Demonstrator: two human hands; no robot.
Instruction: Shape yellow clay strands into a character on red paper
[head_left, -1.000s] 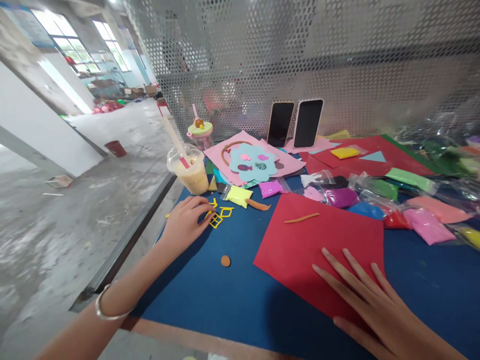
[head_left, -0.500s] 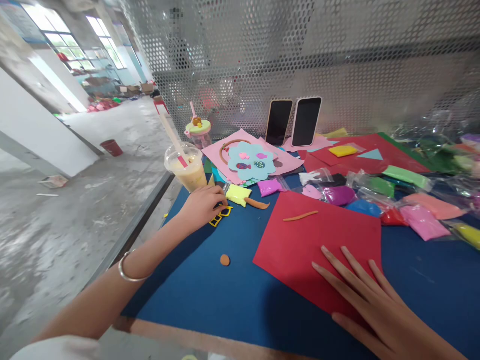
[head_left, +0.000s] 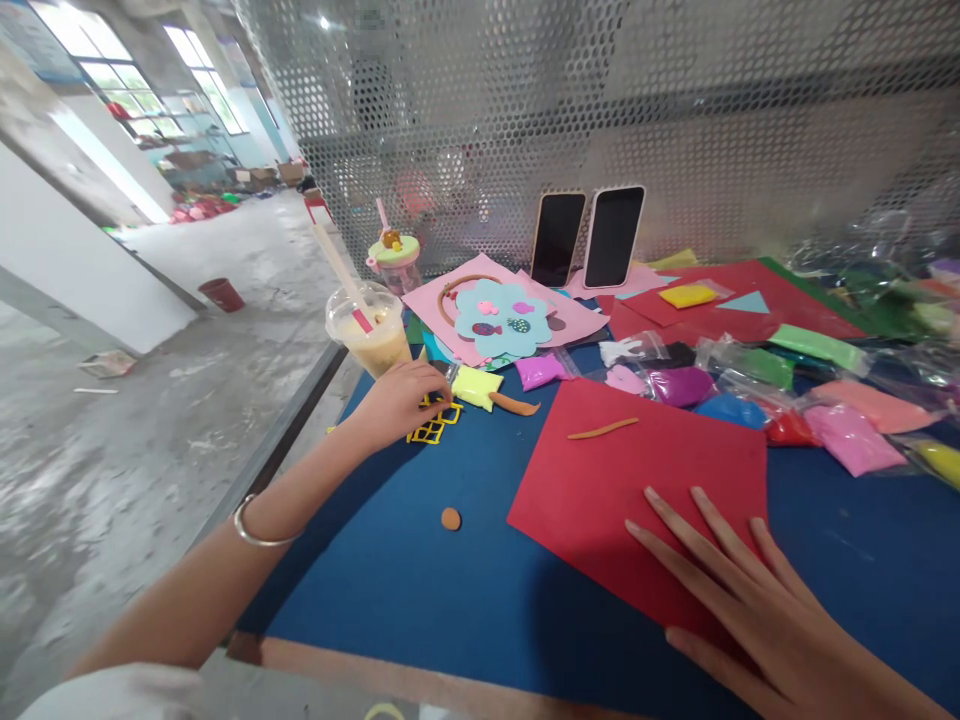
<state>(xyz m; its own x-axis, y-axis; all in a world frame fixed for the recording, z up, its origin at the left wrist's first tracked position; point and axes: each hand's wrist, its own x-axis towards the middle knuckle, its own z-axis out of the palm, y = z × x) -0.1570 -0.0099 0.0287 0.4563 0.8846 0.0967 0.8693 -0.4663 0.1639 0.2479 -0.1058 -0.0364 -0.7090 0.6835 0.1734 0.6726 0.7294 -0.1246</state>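
Observation:
My left hand, a bracelet on its wrist, has its fingers closed at a yellow lattice piece beside the drink cup; whatever sits between the fingertips is hidden. My right hand lies flat with fingers spread on the red paper. A thin brown clay strip rests on that paper. On the blue mat lies a small brown clay disc. Right of my left hand, a brown clay piece touches the yellow clay packet.
Two phones stand against the perforated metal panel. Before them lies a blue flower-shaped cutout with fish shapes on pink paper. Several bagged clays, such as a pink one, line the right. A lidded pink cup stands behind.
My left hand has shifted slightly left and up, and more of the yellow lattice piece shows. My right hand stays on the red paper, its fingers slightly farther apart.

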